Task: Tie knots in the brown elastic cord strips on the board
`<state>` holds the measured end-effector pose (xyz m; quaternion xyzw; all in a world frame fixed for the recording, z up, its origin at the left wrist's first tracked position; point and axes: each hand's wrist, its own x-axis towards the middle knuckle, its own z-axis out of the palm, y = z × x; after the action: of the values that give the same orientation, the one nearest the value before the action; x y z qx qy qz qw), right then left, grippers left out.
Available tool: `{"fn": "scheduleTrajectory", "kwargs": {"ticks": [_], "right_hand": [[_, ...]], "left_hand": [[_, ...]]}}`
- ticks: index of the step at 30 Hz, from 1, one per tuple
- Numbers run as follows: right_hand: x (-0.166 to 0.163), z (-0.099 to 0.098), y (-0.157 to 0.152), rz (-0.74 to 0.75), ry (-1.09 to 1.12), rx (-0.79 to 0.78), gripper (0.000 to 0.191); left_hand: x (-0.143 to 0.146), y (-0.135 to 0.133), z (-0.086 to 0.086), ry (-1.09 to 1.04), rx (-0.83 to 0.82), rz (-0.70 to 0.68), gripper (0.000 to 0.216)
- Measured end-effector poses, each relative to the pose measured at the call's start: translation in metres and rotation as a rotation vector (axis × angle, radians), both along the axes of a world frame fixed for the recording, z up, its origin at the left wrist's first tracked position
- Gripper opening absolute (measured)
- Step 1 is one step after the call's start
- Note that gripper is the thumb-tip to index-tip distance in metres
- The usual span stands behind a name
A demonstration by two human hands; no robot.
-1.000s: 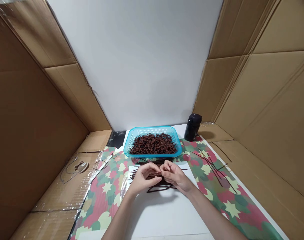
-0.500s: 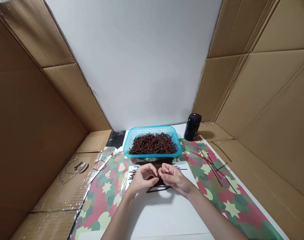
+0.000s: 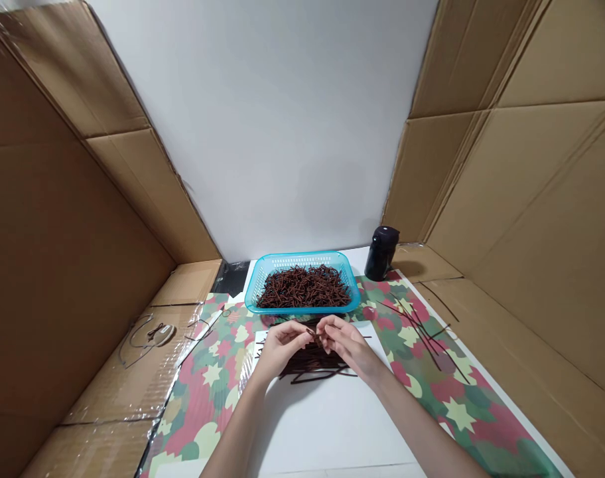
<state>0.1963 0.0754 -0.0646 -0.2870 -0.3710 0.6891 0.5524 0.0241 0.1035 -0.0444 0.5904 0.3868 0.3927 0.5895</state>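
My left hand [image 3: 282, 348] is closed in a pinch, thumb against forefinger, on a small bent piece of thin brown cord [image 3: 311, 333]. Close beside it, the curled fingers of my right hand [image 3: 349, 343] also pinch at this cord; their tips partly hide it. Under both hands a bundle of straight brown cords [image 3: 315, 364] lies crosswise on a white board [image 3: 327, 425]. Just beyond stands a light blue plastic basket [image 3: 302, 310], heaped with short, crinkled brown cord pieces [image 3: 302, 287].
Several loose cords [image 3: 426, 332] lie on the patterned cloth [image 3: 213, 398] at the right. A black flask-like container [image 3: 381, 253] stands at the back right. On the left cardboard are a small white object [image 3: 164, 334] and a thin grey loop. Cardboard walls rise on both sides.
My fingertips have drawn closer and turned around the small cord piece. My right hand has tilted up slightly, and more of the bundle shows beneath.
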Motion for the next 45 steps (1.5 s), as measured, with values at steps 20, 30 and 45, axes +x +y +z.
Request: {"fn": "scheduleTrajectory", "kwargs": {"ticks": [20,30,45], "right_hand": [[-0.008,-0.012,0.0,0.011,-0.002,0.036,0.021],[-0.007,-0.014,0.0,0.021,0.044,0.045,0.02],[-0.007,-0.006,-0.003,0.006,-0.018,0.114,0.018]], "left_hand": [[0.001,-0.004,0.005,-0.043,-0.059,-0.22,0.023],[0.0,-0.004,0.002,-0.102,-0.079,-0.243,0.022],[0.001,-0.004,0.003,-0.112,-0.071,-0.218,0.017]]}}
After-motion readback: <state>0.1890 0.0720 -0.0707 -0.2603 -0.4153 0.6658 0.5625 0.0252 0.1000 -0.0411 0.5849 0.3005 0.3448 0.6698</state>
